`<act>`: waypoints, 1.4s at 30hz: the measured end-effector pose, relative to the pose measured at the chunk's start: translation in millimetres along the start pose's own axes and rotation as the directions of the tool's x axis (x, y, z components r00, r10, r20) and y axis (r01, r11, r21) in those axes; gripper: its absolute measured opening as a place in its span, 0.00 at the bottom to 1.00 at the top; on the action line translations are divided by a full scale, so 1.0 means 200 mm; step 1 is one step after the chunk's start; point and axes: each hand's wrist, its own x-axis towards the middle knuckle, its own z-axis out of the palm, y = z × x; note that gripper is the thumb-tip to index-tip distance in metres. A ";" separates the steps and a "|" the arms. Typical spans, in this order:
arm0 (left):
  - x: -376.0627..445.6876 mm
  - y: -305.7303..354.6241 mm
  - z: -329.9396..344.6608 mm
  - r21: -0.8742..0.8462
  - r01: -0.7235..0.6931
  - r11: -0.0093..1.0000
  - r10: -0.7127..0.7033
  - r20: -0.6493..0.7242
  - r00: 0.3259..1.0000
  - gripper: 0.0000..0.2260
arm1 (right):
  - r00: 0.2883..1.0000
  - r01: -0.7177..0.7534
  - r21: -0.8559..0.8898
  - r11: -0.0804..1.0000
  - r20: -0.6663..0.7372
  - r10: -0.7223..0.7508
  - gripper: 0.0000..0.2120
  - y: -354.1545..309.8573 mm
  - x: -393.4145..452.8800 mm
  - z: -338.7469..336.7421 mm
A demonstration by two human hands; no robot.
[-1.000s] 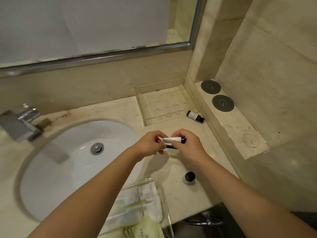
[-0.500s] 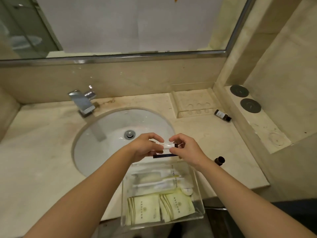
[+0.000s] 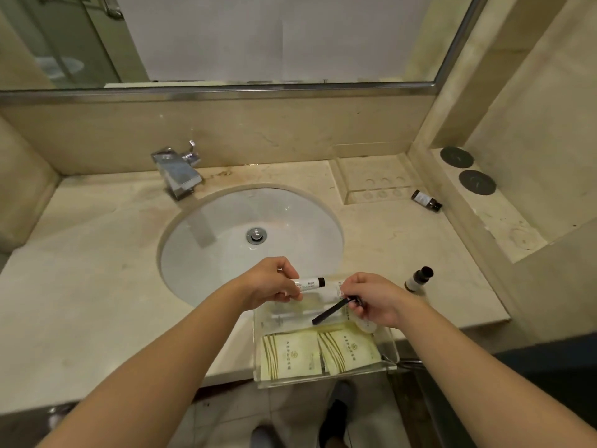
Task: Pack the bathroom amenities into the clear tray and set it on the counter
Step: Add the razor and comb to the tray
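Holding small tube [image 3: 308,283] — left hand [image 3: 269,279], over clear tray [image 3: 389,345]

A bathroom: white oval basin [image 3: 252,234] sunk in beige marble bench [image 3: 97,253], chrome tap [image 3: 177,174], wall mirror [image 3: 258,37]
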 end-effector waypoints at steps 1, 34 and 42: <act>0.00 -0.02 0.01 0.032 0.007 0.999 -0.008 0.010 1.000 0.12 | 1.000 0.009 -0.013 1.000 -0.008 -0.009 0.04 0.02 -0.01 0.00; -0.04 -0.19 0.18 0.588 -0.018 0.809 -0.075 0.133 0.988 0.11 | 0.876 0.225 -0.974 -0.011 0.208 -0.435 0.12 0.32 -0.16 -0.15; -0.05 -0.19 0.16 0.564 0.008 0.826 -0.077 0.099 0.992 0.11 | 0.898 0.232 -0.956 -0.179 0.281 -0.337 0.13 0.33 -0.13 -0.04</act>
